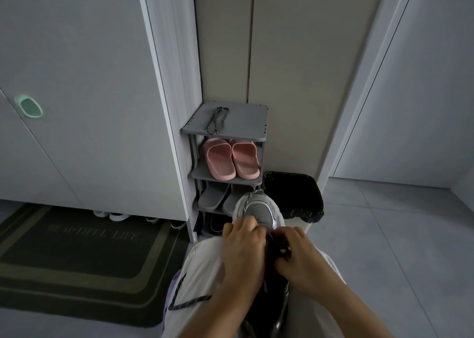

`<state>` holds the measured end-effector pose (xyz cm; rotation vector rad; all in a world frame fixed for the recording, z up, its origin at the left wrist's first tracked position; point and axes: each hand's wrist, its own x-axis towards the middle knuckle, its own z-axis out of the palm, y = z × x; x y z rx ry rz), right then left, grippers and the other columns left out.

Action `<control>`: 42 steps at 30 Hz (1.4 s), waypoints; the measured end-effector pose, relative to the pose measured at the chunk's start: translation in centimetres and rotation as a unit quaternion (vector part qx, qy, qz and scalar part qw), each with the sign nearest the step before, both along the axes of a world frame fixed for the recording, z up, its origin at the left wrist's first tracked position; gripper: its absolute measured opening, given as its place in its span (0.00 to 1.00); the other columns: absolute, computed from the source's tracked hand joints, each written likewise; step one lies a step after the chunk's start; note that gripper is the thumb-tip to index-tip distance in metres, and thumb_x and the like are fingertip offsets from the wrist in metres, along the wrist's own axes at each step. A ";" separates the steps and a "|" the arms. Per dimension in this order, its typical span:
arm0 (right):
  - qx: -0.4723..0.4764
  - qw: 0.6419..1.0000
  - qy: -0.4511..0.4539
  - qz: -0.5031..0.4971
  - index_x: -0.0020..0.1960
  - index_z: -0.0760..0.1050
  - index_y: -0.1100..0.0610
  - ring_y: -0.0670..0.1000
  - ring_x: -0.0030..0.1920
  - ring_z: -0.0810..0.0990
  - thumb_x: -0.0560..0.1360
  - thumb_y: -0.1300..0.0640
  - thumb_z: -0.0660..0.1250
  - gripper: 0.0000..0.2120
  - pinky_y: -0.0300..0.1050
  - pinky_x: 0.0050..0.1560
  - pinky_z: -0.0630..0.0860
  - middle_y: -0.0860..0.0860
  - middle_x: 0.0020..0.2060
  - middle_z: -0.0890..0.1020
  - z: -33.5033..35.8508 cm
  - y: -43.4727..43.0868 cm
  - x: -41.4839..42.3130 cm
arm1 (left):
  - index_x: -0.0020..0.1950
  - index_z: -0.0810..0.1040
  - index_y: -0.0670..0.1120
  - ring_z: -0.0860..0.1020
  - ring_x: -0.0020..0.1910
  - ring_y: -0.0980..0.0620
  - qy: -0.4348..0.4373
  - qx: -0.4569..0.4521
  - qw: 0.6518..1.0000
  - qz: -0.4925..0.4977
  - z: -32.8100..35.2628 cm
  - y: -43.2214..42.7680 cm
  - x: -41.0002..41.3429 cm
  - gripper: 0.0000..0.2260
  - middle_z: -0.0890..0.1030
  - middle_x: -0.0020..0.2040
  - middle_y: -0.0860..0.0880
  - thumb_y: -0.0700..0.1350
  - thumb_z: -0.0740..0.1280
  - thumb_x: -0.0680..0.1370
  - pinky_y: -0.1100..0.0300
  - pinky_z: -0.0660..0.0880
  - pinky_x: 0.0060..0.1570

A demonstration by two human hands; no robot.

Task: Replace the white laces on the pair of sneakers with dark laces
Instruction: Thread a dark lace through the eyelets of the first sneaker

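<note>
Grey tiles (pixel 384 235) and a shoe rack (pixel 246 119) lay beyond the lap (pixel 202 268), where 1 sneaker (pixel 260 210) rested. Close together, left hand (pixel 243 245) gripped it and right hand (pixel 300 255) pinched the dark lace (pixel 184 304): probably mid-threading, with the next eyelet wanting the tip.

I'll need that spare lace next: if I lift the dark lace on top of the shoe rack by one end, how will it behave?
Likely floppy: the dark lace lies folded in loose loops on the shoe rack, so it should unfold and dangle. Probably very light, being thin cord. Its braided texture suggests it won't slip easily.
</note>
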<state>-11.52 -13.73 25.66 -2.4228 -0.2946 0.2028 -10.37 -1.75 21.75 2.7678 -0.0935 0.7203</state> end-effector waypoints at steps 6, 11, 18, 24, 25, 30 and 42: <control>0.066 0.997 0.039 0.008 0.62 0.70 0.51 0.42 0.51 0.74 0.69 0.63 0.66 0.22 0.27 0.48 0.70 0.46 0.56 0.72 -0.3 -1.0 0.3 | 0.30 0.79 0.51 0.74 0.29 0.53 -0.036 0.023 0.999 -0.004 -0.2 -0.2 -0.1 0.11 0.73 0.29 0.53 0.44 0.80 0.56 0.61 0.59 0.38; 0.013 1.000 0.004 -0.001 0.63 0.64 0.47 0.44 0.51 0.71 0.70 0.57 0.66 0.24 0.20 0.43 0.65 0.44 0.53 0.68 0.0 -0.7 -0.5 | 0.32 0.81 0.52 0.73 0.30 0.54 -0.045 -0.010 0.999 0.004 -0.9 0.0 -0.5 0.12 0.73 0.30 0.54 0.43 0.81 0.56 0.62 0.59 0.39; -0.098 0.987 -0.098 -0.081 0.56 0.68 0.54 0.51 0.54 0.72 0.71 0.51 0.63 0.16 0.42 0.47 0.68 0.48 0.52 0.72 -0.5 1.8 -0.1 | 0.40 0.82 0.56 0.63 0.40 0.58 -0.046 -0.124 0.991 0.009 -1.5 0.8 -1.8 0.14 0.73 0.39 0.54 0.42 0.79 0.59 0.66 0.69 0.39; -0.070 0.992 -0.077 -0.072 0.53 0.76 0.54 0.51 0.49 0.77 0.70 0.57 0.64 0.12 0.41 0.45 0.69 0.50 0.50 0.78 -0.4 1.1 1.2 | 0.40 0.81 0.60 0.65 0.45 0.56 -0.031 -0.114 0.992 0.036 -0.9 0.7 -2.2 0.17 0.75 0.45 0.54 0.45 0.80 0.58 0.63 0.66 0.41; -0.051 0.994 -0.065 -0.071 0.52 0.77 0.53 0.50 0.48 0.77 0.69 0.58 0.65 0.12 0.41 0.46 0.70 0.50 0.49 0.79 -0.3 0.8 1.3 | 0.39 0.81 0.60 0.64 0.44 0.56 -0.025 -0.114 0.992 0.039 -0.8 0.4 -2.1 0.15 0.75 0.44 0.54 0.46 0.80 0.58 0.64 0.65 0.40; 0.025 0.997 -0.019 -0.065 0.50 0.80 0.56 0.49 0.47 0.79 0.67 0.64 0.67 0.12 0.43 0.50 0.75 0.50 0.46 0.82 0.1 0.0 1.3 | 0.34 0.80 0.56 0.63 0.39 0.55 -0.052 -0.085 0.993 0.063 -1.7 -0.8 -1.2 0.05 0.71 0.38 0.55 0.54 0.65 0.66 0.66 0.61 0.41; 0.008 0.997 -0.044 -0.066 0.50 0.74 0.54 0.48 0.44 0.76 0.69 0.60 0.66 0.11 0.40 0.45 0.73 0.48 0.47 0.75 -0.9 0.4 0.8 | 0.43 0.80 0.55 0.64 0.43 0.57 -0.057 -0.076 0.995 0.038 -2.5 -0.6 -2.3 0.09 0.74 0.42 0.55 0.48 0.73 0.65 0.67 0.61 0.45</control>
